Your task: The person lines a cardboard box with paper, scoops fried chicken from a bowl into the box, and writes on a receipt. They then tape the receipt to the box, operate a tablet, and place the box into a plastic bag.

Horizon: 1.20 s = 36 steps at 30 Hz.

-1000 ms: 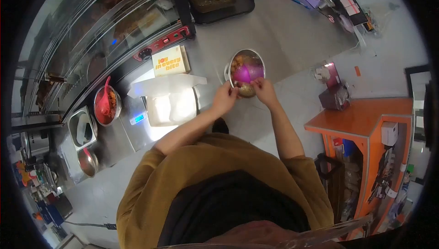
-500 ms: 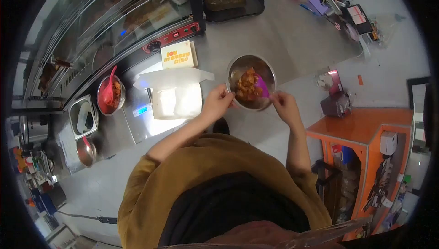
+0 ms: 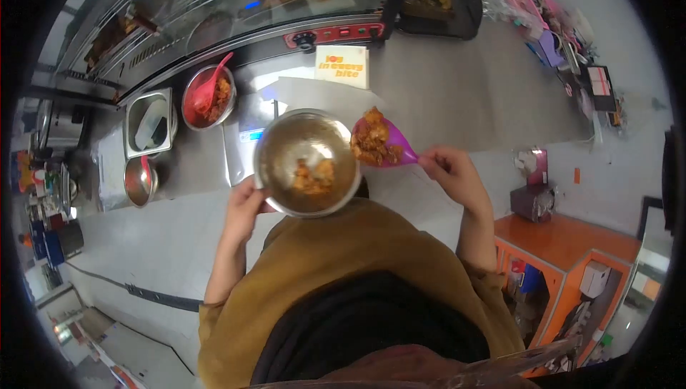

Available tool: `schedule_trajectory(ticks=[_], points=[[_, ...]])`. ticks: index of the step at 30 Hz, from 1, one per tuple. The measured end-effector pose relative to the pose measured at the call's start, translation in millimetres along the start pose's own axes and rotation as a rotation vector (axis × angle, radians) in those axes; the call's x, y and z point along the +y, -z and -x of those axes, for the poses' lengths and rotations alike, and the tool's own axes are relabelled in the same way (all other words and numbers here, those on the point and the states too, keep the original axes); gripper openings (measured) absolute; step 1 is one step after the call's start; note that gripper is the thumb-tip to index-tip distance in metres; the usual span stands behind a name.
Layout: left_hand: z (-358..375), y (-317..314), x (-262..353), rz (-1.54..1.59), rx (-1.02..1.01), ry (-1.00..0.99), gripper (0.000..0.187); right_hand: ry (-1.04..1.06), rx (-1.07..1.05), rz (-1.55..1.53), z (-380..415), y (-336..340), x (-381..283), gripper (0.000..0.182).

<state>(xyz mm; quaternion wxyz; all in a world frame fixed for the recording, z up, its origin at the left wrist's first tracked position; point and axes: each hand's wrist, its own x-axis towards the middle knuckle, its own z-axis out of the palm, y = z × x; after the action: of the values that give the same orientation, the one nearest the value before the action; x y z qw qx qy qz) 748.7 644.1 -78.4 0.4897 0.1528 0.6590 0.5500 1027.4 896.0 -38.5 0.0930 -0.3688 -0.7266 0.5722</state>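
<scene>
Lies roughly sideways beside the steel bowl (image 3: pixel 280 147), tip leftward toward it, with the purple spoon (image 3: pixel 401 136) pinched at its handle by the right hand (image 3: pixel 450 176) and the bowl's rim gripped in the left hand (image 3: pixel 244 208). Looks bright and heaped with glossy orange-brown food (image 3: pixel 373 140), which covers much of the inside; disappears at the handle's end behind fingers.

Left hand (image 3: pixel 245 207) and right hand (image 3: pixel 450 172) grip with curled fingers, both 2 forearms bare.
</scene>
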Motion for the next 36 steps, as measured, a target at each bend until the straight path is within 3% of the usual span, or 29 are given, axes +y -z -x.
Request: schedule_trajectory(ticks=[7,14,17,20,23,36], points=[[20.8,63.2,-19.8,-0.004,0.313,-0.061,0.021,-0.040,-0.156,0.303,-72.5,-27.8,42.1,0.020],[4.9,74.2,-33.5,0.097,0.326,-0.066,0.020,-0.046,-0.116,1.099,-101.4,-75.8,10.6,0.019],[3.0,79.6,-32.5,0.123,0.329,-0.076,0.019,0.046,-0.207,1.328,-108.1,-109.5,-11.6,0.013],[0.3,90.4,-40.3,0.151,0.351,-0.098,0.018,0.061,-0.163,1.359,-108.3,-133.5,-35.1,0.010],[-0.7,100.4,-49.4,0.140,0.360,-0.100,0.016,-0.041,-0.278,1.517,-107.8,-142.7,-45.4,0.011],[-6.0,105.3,-58.5,0.164,0.403,-0.147,0.014,-0.021,-0.066,1.549,-94.4,-113.9,-98.0,0.012]])
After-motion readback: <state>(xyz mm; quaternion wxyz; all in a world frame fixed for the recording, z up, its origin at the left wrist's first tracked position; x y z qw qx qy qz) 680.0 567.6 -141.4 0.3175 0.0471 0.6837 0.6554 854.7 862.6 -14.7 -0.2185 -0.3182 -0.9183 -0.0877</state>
